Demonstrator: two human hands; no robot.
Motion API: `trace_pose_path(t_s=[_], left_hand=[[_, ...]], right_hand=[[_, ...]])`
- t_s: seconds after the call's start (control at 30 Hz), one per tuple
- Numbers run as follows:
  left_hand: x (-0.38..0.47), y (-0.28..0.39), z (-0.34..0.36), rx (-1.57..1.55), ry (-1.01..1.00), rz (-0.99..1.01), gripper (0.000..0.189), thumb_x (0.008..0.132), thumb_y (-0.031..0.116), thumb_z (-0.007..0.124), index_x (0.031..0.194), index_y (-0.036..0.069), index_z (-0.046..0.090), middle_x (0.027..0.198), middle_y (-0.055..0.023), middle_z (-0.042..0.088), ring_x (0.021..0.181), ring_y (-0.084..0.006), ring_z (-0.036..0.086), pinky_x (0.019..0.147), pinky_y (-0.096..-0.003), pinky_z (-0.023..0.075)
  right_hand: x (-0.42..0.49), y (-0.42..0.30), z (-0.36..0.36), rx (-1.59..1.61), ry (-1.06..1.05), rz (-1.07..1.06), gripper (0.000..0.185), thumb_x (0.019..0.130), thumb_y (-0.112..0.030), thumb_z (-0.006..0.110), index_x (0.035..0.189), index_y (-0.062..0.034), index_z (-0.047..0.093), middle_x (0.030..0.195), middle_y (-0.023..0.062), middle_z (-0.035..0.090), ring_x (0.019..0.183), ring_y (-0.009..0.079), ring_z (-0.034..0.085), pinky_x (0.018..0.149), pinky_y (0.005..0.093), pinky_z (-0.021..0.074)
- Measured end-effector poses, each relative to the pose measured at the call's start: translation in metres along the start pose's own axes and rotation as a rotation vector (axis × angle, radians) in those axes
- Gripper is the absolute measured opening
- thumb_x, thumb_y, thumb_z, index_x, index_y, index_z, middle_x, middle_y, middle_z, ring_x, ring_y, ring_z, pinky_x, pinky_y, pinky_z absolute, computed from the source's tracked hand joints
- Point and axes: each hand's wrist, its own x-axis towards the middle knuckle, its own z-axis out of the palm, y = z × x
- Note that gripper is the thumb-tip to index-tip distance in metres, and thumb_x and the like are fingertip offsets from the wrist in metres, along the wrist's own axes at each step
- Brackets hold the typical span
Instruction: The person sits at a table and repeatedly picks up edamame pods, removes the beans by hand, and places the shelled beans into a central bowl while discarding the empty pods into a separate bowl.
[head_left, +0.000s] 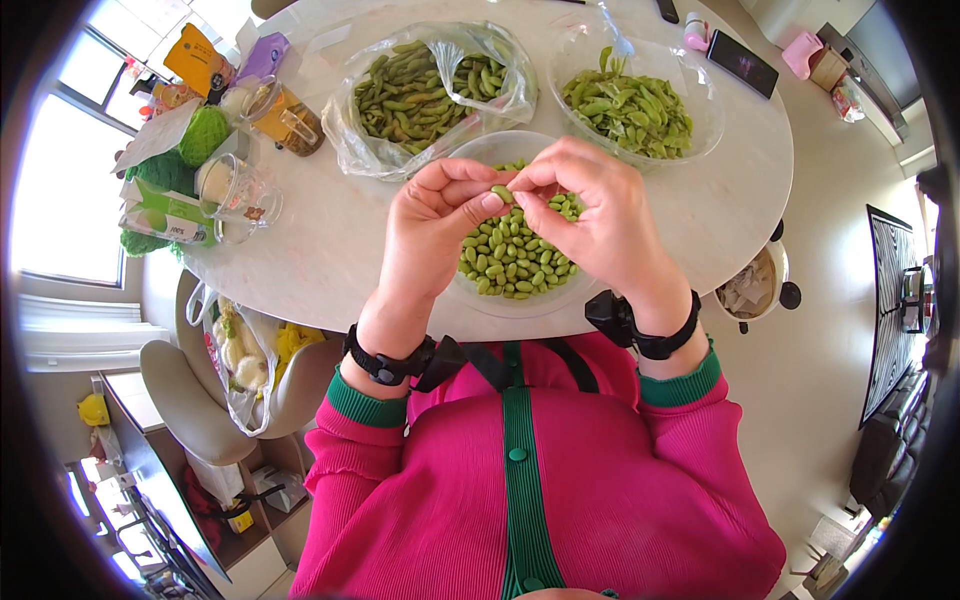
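Between the fingertips of my left hand is a green soybean, held over a clear bowl of shelled beans. My right hand has its thumb and forefinger pinched together right beside that bean, touching or nearly touching it; whether it grips the bean too is hard to tell. Behind my hands, an open plastic bag of unshelled edamame pods lies at the back left. At the back right stands a clear plastic bowl with empty-looking green pods.
On the marble-look table are a glass jug with brown contents, a clear cup, green yarn and a phone. A waste bin stands right of the table, a chair with bags to the left.
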Motion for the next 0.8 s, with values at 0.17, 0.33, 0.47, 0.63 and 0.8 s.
trace_pose_path(t_s=[0.17,0.33,0.47,0.63,0.8], left_hand=[[0.001,0.004,0.005,0.200,-0.015,-0.008,0.020,0.092,-0.008,0.060,0.111,-0.002,0.060,0.111,-0.0139,0.071,0.100,-0.0173,0.068,0.087,-0.0277,0.0546],[0.004,0.015,0.001,1.041,-0.190,0.125,0.032,0.094,-0.003,0.057,0.126,0.001,0.057,0.116,-0.0119,0.071,0.096,-0.0185,0.070,0.084,-0.0286,0.0532],[0.030,0.036,-0.028,1.268,-0.085,0.222,0.044,0.091,-0.001,0.060,0.134,0.008,0.056,0.113,-0.0103,0.073,0.094,-0.0178,0.070,0.083,-0.0297,0.0538],[0.075,0.070,-0.067,1.054,0.005,0.010,0.040,0.086,-0.001,0.067,0.126,0.004,0.062,0.104,-0.0089,0.075,0.086,-0.0124,0.068,0.076,-0.0277,0.0544],[0.053,0.050,-0.031,0.913,-0.270,-0.144,0.038,0.086,-0.001,0.069,0.123,0.005,0.063,0.098,-0.0083,0.075,0.083,-0.0102,0.066,0.075,-0.0242,0.0507]], right_hand=[[0.002,0.004,-0.014,-0.098,0.064,0.030,0.006,0.082,-0.001,0.067,0.087,-0.0020,0.063,0.082,0.0069,0.063,0.071,0.0178,0.064,0.064,0.0286,0.0514],[0.021,0.032,-0.061,-0.526,0.213,0.117,0.007,0.087,-0.011,0.066,0.085,-0.0051,0.064,0.085,0.0082,0.067,0.070,0.0229,0.066,0.065,0.0329,0.0522],[0.029,0.053,-0.093,-0.949,0.164,0.339,0.015,0.087,-0.023,0.070,0.084,-0.0078,0.067,0.088,0.0093,0.069,0.073,0.0284,0.067,0.066,0.0390,0.0525],[0.025,0.074,-0.097,-1.004,0.224,0.275,0.013,0.089,-0.021,0.068,0.084,-0.0090,0.069,0.083,0.0060,0.069,0.078,0.0284,0.067,0.067,0.0396,0.0519],[0.020,0.078,-0.096,-0.942,0.180,0.332,0.011,0.088,-0.020,0.069,0.084,-0.0103,0.070,0.087,0.0050,0.069,0.079,0.0277,0.067,0.068,0.0392,0.0522]])
